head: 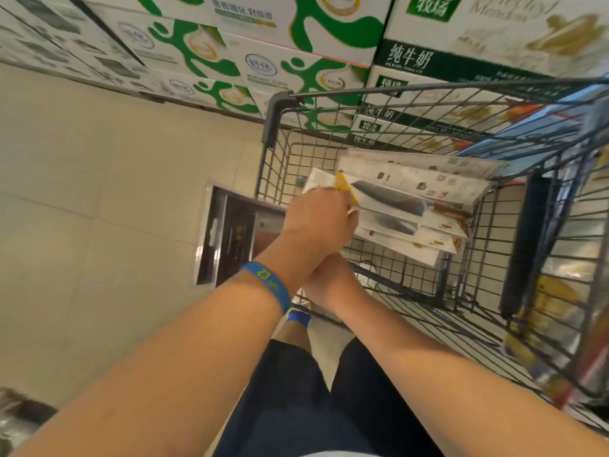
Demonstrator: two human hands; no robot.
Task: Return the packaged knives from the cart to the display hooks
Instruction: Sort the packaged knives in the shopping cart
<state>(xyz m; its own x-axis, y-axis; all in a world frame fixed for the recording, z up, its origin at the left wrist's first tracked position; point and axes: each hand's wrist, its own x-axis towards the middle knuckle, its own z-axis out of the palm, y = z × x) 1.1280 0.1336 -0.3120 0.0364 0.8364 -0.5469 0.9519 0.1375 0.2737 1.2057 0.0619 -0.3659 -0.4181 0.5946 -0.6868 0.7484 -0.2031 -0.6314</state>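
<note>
Several packaged knives (405,206) lay in a fanned stack inside the wire cart (274,117). Your left hand (316,222), with a blue wristband (267,282) on it, curled around the stack's near end. Your right hand (329,282) sat under the left wrist with its fingers hidden, so I cannot tell its grip.

Open only from above: wire shopping cart (428,88), meshed shut on every side. Fills the basket's middle with a stack of packaged knives (412,206); leaves bare wire bottom free nearer the body. Crowded at the stack's left end by the left hand (316,222), wrist crossed over the right hand (326,285). Walled off beyond the far rim by stacked milk cartons (296,64). Barred at right by a dark upright bar (524,245). Bare tiled floor (99,192) at left, save a dark boxed package (227,239) just beside the cart.
</note>
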